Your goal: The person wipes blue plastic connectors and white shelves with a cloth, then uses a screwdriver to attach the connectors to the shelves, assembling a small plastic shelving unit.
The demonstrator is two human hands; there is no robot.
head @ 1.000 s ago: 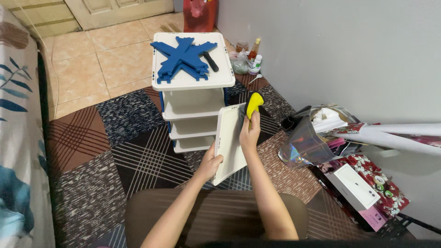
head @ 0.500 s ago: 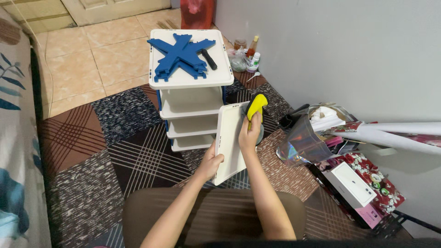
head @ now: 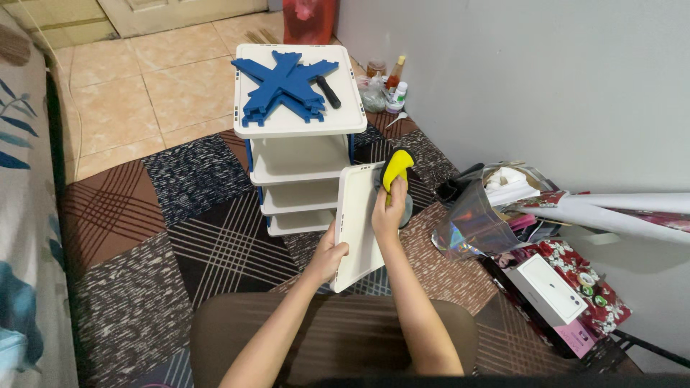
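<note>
Presently the left hand grips the lower left edge of a loose white plastic shelf tray, fingers closed around its rim, and holds it tilted nearly on edge at the centre of the frame. The right hand is closed on a yellow cloth, which it presses against the tray's upper right edge; the cloth's top stands clear above the fingers. Tray and both hands sit just in front of the person's lap, over a patchwork carpet of brown, black and checked squares.

Just beyond the tray, upper centre of the frame, stands a white tiered shelf rack with blue corner posts (four tiers can be counted). On its top tier lies a stack of blue cross-shaped plastic pieces, with a black-handled tool touching their right side.

Behind the rack, against the grey wall, stands a cluster of small bottles. Right of the hands lies a heap of clutter: a crumpled iridescent plastic bag, a white rolled sheet and, lower right, a white rectangular box resting on red floral-patterned material. Tan floor tiles fill the upper left; a leaf-printed fabric runs down the left edge.
</note>
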